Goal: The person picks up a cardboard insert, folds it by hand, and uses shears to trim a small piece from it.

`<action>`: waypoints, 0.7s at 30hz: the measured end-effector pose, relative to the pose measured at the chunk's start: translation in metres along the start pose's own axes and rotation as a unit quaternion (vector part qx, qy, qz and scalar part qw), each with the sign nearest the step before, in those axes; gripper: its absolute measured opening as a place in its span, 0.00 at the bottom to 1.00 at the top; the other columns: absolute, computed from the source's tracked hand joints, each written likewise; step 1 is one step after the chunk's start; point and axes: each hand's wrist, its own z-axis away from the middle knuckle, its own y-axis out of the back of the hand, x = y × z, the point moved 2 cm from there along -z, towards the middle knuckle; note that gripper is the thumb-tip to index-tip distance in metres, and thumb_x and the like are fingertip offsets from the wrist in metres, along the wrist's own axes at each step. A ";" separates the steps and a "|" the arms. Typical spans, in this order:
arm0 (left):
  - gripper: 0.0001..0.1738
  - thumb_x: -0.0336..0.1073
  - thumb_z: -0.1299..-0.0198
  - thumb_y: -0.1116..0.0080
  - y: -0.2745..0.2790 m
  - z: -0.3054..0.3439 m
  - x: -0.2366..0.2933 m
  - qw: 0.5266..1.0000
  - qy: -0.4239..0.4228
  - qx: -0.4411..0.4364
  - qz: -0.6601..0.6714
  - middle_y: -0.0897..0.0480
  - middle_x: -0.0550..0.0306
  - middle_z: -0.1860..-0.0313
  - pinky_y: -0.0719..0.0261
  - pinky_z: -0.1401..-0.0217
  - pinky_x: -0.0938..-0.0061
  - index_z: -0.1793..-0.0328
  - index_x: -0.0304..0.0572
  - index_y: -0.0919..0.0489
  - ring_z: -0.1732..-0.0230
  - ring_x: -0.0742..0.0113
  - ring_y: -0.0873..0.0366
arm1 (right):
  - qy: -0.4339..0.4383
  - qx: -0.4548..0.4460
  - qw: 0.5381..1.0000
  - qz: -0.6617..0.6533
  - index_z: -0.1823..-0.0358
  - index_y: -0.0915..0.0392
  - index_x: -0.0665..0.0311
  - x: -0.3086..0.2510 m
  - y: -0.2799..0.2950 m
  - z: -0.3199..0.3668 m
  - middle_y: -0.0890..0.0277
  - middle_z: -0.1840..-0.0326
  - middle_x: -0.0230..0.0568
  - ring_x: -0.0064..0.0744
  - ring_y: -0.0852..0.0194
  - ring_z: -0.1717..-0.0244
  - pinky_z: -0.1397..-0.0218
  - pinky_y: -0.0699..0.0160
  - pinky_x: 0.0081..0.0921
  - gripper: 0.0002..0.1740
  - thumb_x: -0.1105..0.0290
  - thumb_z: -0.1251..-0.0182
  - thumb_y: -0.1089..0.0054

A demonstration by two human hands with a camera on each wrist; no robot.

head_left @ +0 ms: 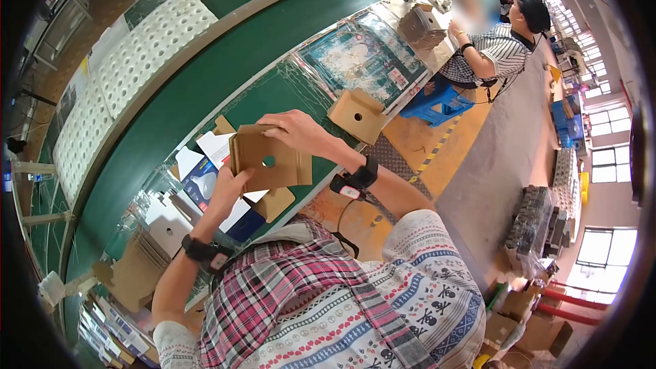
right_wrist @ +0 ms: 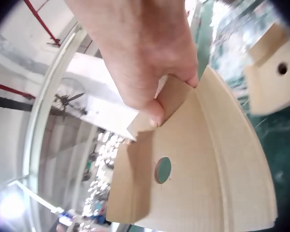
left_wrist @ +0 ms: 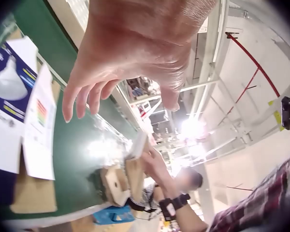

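Note:
My right hand pinches a folded flap of a brown cardboard insert between thumb and fingers. The insert has a round hole in its middle panel and side flaps bent up. My left hand is spread, thumb apart from the fingers, with nothing between them in the left wrist view; in the head view it overlaps the insert's left edge. Below the hands on the green bench stand printed blue-and-white light bulb boxes with their white flaps raised. The insert hides part of them in the head view.
A second cardboard insert lies to the right, by a plastic-covered printed sheet. White trays with holes stand beyond the green conveyor. Flat cardboard is stacked at left. Another person works farther along the bench, near a blue stool.

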 end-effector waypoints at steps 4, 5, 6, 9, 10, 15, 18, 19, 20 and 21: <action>0.18 0.29 0.42 0.51 0.003 0.007 0.002 0.981 -0.022 0.072 0.181 0.25 0.52 0.54 0.28 0.51 0.75 0.46 0.29 0.33 0.54 0.69 0.26 | -0.144 0.114 0.973 -0.139 0.47 0.33 0.64 0.018 0.002 0.023 0.26 0.56 0.39 0.27 0.26 0.60 0.58 0.28 0.25 0.19 0.64 0.37 0.49; 0.18 0.29 0.42 0.51 0.004 0.007 0.002 0.978 -0.027 0.074 0.194 0.25 0.52 0.53 0.28 0.51 0.75 0.46 0.29 0.33 0.54 0.69 0.26 | -0.162 0.100 0.948 -0.256 0.45 0.34 0.64 0.023 -0.006 0.028 0.27 0.54 0.37 0.25 0.27 0.59 0.56 0.28 0.24 0.20 0.64 0.36 0.49; 0.18 0.29 0.42 0.51 0.007 0.006 0.000 0.975 -0.032 0.076 0.206 0.25 0.53 0.53 0.28 0.51 0.75 0.45 0.29 0.33 0.54 0.69 0.26 | -0.178 0.084 0.908 -0.370 0.44 0.36 0.64 0.026 -0.017 0.035 0.28 0.52 0.36 0.23 0.28 0.57 0.55 0.29 0.23 0.21 0.65 0.36 0.49; 0.20 0.28 0.43 0.53 0.001 0.003 0.000 0.978 -0.038 0.087 0.188 0.26 0.52 0.52 0.29 0.50 0.74 0.43 0.30 0.35 0.53 0.67 0.27 | -0.192 0.086 0.841 -0.498 0.42 0.39 0.67 0.022 -0.053 0.049 0.29 0.52 0.33 0.21 0.32 0.55 0.51 0.32 0.21 0.21 0.69 0.35 0.52; 0.20 0.27 0.43 0.54 -0.003 0.000 -0.007 0.981 -0.051 0.091 0.165 0.27 0.51 0.51 0.30 0.49 0.74 0.43 0.30 0.36 0.52 0.67 0.27 | -0.173 0.166 0.899 -0.367 0.44 0.38 0.68 0.038 -0.070 0.046 0.28 0.55 0.36 0.24 0.31 0.57 0.52 0.32 0.21 0.19 0.70 0.35 0.53; 0.25 0.26 0.46 0.55 -0.039 -0.005 0.018 0.993 -0.087 0.064 0.056 0.30 0.49 0.48 0.34 0.45 0.71 0.40 0.32 0.41 0.48 0.64 0.31 | -0.226 0.327 0.892 -0.214 0.50 0.39 0.67 0.024 -0.071 0.046 0.28 0.63 0.51 0.32 0.31 0.62 0.57 0.33 0.30 0.13 0.73 0.34 0.58; 0.27 0.32 0.45 0.49 -0.046 -0.014 0.020 0.996 -0.081 -0.030 0.021 0.32 0.48 0.48 0.34 0.46 0.72 0.40 0.33 0.43 0.48 0.63 0.32 | -0.239 0.329 0.902 -0.142 0.51 0.38 0.69 0.053 -0.072 0.057 0.28 0.60 0.55 0.44 0.28 0.61 0.56 0.32 0.31 0.12 0.72 0.34 0.58; 0.28 0.33 0.45 0.48 -0.046 -0.016 0.024 0.995 -0.073 -0.063 0.015 0.32 0.48 0.47 0.34 0.46 0.72 0.40 0.33 0.43 0.48 0.63 0.32 | -0.247 0.351 0.893 -0.139 0.51 0.38 0.69 0.065 -0.068 0.064 0.28 0.60 0.56 0.47 0.28 0.59 0.55 0.32 0.31 0.13 0.71 0.34 0.57; 0.30 0.38 0.44 0.45 -0.043 -0.015 0.022 0.996 -0.001 -0.051 0.067 0.32 0.48 0.47 0.34 0.46 0.73 0.39 0.33 0.42 0.47 0.64 0.32 | -0.255 0.371 0.882 -0.137 0.50 0.38 0.69 0.074 -0.062 0.071 0.28 0.60 0.57 0.49 0.28 0.58 0.55 0.32 0.32 0.14 0.71 0.35 0.57; 0.30 0.39 0.43 0.47 -0.033 -0.023 0.005 0.999 0.007 -0.028 0.023 0.31 0.48 0.47 0.33 0.47 0.73 0.38 0.34 0.42 0.47 0.63 0.31 | -0.263 0.390 0.872 -0.136 0.50 0.38 0.69 0.084 -0.058 0.078 0.28 0.59 0.58 0.52 0.28 0.57 0.54 0.32 0.32 0.14 0.71 0.35 0.57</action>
